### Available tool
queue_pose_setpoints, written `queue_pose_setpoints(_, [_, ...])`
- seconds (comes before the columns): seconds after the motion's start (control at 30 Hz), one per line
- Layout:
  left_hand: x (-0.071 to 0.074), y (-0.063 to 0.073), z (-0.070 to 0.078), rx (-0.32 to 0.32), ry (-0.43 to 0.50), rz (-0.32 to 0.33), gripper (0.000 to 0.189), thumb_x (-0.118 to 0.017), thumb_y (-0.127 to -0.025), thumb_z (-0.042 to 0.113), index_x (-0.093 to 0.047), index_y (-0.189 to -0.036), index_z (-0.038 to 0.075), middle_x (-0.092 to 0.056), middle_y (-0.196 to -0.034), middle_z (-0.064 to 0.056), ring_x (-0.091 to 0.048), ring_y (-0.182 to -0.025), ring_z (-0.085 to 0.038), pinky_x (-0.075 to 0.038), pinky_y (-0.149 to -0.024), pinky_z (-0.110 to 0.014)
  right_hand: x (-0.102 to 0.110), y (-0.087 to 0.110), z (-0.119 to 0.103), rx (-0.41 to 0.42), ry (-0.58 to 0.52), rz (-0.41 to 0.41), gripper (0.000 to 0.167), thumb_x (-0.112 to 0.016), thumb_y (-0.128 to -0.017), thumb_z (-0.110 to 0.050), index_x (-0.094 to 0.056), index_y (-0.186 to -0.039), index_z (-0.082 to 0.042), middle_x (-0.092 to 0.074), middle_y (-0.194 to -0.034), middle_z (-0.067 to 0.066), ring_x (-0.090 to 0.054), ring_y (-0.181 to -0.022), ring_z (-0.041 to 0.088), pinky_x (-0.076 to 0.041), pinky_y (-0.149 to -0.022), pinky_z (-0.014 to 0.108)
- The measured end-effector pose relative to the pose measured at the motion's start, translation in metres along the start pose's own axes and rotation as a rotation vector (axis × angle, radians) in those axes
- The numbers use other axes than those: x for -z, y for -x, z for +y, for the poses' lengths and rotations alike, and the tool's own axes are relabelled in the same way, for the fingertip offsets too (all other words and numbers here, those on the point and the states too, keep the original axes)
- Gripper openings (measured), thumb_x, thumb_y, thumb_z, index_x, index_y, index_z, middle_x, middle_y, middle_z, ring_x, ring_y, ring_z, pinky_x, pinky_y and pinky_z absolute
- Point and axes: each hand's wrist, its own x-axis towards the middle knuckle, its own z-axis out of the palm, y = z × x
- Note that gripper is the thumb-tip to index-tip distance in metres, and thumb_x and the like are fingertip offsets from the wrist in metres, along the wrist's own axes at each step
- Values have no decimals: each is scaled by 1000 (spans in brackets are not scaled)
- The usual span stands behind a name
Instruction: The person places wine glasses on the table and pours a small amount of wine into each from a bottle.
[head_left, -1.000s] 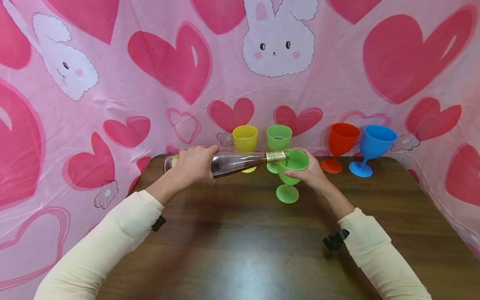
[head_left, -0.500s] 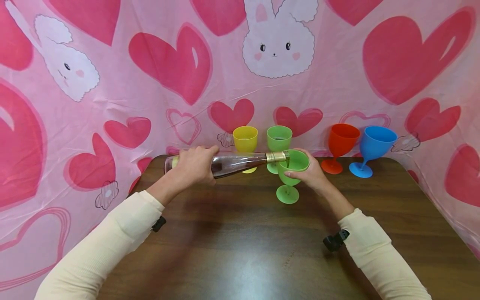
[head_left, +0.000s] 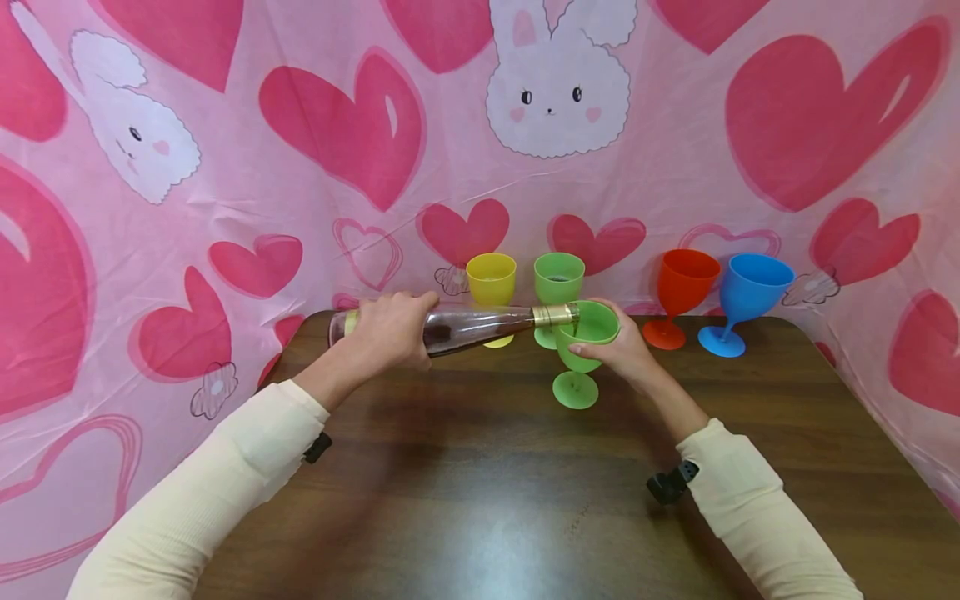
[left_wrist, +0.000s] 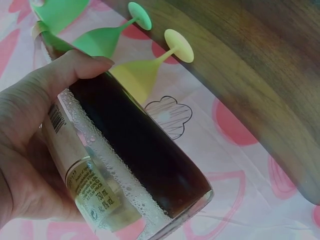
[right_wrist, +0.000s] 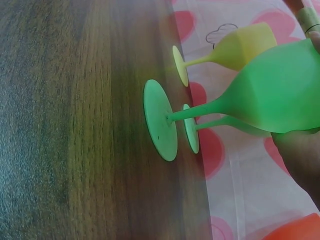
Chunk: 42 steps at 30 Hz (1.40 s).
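Note:
My left hand [head_left: 390,332] grips a glass wine bottle [head_left: 476,327] around its body and holds it tilted nearly flat. Dark liquid with froth fills part of the bottle [left_wrist: 135,135] in the left wrist view. Its gold-wrapped neck points right, the mouth over the rim of a green goblet [head_left: 588,329], where a thin dark stream falls inside. My right hand [head_left: 622,346] holds that goblet by the bowl, thumb at the front, other fingers mostly hidden behind. The goblet [right_wrist: 270,90] stays upright, its foot close over the table.
Behind stand a yellow goblet [head_left: 491,283] and a second green goblet [head_left: 558,279] with dark liquid in it. Further right are a red goblet [head_left: 686,283] and a blue goblet [head_left: 753,283]. A pink heart-patterned cloth [head_left: 450,167] hangs behind the wooden table [head_left: 450,500].
Both hands, the bottle and the held goblet keep almost the same place. A dark stream at the bottle's mouth shows more plainly than one second ago.

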Motion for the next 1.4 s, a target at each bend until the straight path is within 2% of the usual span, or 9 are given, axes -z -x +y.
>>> queue_pose_setpoints(0.67, [2, 1, 1, -8, -7, 15, 69, -92, -59, 33, -59, -118, 16, -72, -106, -15, -67, -101, -38, -52, -82, -68, -1, 1, 0, 15, -6, 4, 76, -77, -77, 6, -41, -144, 5, -58, -111, -23, -57, -103, 2, -51, -88, 12])
queue_pose_setpoints(1.4, [4, 3, 3, -8, -15, 6, 73, -91, -61, 34, -60, -124, 15, -71, -112, -15, -66, -106, -39, -52, -84, -67, -1, 1, 0, 25, -13, 1, 76, -76, -77, 8, -41, -144, 5, -58, -113, -22, -57, -102, 1, -50, -89, 12])
